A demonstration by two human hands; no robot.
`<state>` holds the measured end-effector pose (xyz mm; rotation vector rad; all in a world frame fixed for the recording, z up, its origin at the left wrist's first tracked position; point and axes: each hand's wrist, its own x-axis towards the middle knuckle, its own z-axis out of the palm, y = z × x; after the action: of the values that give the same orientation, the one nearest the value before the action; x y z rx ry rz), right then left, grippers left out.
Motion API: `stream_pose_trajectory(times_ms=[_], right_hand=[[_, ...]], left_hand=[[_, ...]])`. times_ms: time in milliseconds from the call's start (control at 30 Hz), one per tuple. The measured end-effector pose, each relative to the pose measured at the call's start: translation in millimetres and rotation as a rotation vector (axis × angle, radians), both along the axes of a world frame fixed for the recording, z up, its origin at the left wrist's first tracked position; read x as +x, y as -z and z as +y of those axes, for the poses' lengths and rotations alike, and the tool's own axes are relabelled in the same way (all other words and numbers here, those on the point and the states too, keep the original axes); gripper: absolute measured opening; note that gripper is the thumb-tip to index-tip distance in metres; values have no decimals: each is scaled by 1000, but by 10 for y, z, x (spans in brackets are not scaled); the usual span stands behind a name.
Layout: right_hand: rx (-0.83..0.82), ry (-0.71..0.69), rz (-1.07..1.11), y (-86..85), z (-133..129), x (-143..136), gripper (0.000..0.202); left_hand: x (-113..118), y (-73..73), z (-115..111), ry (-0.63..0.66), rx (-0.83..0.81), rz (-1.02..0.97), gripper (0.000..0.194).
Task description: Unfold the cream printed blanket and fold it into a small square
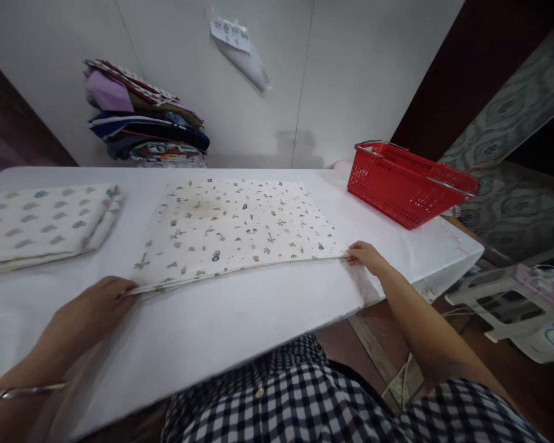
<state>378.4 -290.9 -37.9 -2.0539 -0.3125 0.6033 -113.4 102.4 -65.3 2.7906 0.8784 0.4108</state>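
Observation:
A white cloth with a small grey and tan print [240, 227] lies folded and flat on the white-covered table [240, 320]. My left hand [96, 307] pinches its near left corner, fingers closed on the edge. At the near right corner, my right hand [364, 255] has the cloth between thumb and fingers. The near edge runs nearly straight between both hands and shows more than one layer. Another folded white cloth with grey cloud-like shapes [41, 221] rests to the left, apart from my left hand.
A red plastic basket [406, 184] with metal handles stands at the table's right end. Several folded fabrics [148, 123] are stacked at the back left against the wall. A white stool [508, 301] is on the floor at right. A paper label [231, 34] hangs on the wall.

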Motion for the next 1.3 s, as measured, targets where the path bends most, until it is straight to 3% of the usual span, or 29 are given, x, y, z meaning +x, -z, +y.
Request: stream_pose_trajectory(times_ms=[100,200,267,333,467,633,833,1133,1300], right_hand=[[-134,-27,-120,-22,-4,3,9],[-290,-125,-545,-56,24,-76,9],[-295,-257,-850,-59,105,-206,13],[-189,-441,-963,-35,250,-389,17],[0,-753,-1015,75,626,-748,20],[37,-797,-1099,173,898,-901,22],[84,-824,-1140,194,883,-906,21],[178,-711,-1071,298,906,-915,23],[170,-755,-1106,305,888,-917,24]], left_hand=[[51,-142,-149,-121,71,68,27],[200,-288,-325,-123,124,106,37],[410,-382,-501,-57,145,73,38],[708,-439,-708,85,115,1,34],[1359,-381,-1049,321,27,-89,27],[1811,-212,-1200,375,-1,-95,21],[1884,-152,-1221,359,-25,-122,24],[1897,-169,-1246,295,-154,-177,25],[1886,-120,-1246,319,-107,-213,26]])
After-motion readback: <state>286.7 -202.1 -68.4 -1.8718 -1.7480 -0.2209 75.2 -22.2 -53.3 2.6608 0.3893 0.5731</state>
